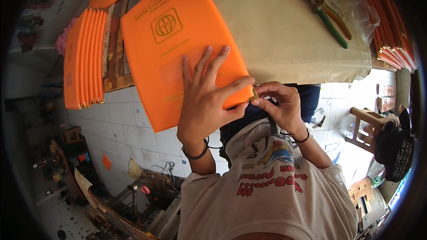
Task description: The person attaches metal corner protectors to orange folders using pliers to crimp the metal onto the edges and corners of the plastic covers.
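Note:
A bright orange folder (pixel 147 71) with dark printing and an emblem lies slantwise, its near part jutting over the table edge. My left hand (pixel 207 89) rests flat on its cover with fingers spread; the index finger and thumb lie either side of the near right corner. A small gold metal corner piece (pixel 254 93) sits at that corner. My right hand (pixel 280 102) pinches it between thumb and fingers, touching the folder there. Whether the metal is fully seated on the corner, I cannot tell.
Pliers (pixel 327 15) with green and orange handles lie at the right, beside a clear plastic bag (pixel 356 4). Orange folders (pixel 84 62) with metal corners stack at the left; another stack (pixel 387 26) stands far right. Brown paper (pixel 284 40) covers the table. A wooden stool (pixel 362 129) stands right.

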{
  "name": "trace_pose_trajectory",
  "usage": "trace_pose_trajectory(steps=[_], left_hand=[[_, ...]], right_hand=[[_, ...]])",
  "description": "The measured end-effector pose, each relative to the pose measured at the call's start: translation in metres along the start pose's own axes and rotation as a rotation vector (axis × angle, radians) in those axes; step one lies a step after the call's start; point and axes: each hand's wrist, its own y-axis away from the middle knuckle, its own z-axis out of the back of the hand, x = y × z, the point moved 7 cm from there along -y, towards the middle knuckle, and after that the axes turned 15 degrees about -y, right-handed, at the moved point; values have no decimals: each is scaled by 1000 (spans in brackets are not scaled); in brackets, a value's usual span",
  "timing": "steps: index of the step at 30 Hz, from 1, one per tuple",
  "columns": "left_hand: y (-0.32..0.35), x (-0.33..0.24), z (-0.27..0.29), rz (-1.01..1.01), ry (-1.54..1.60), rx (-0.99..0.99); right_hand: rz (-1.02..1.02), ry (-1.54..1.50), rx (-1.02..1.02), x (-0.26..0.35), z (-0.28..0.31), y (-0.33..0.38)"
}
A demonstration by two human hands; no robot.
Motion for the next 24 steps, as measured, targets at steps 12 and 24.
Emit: trace_pose_trajectory(steps=[12, 24], left_hand=[[0, -2, -1, 18, -13, -19], [0, -3, 7, 15, -12, -55]], right_hand=[[75, -35, 21, -2, 2, -4], [12, 22, 49, -3, 2, -3]])
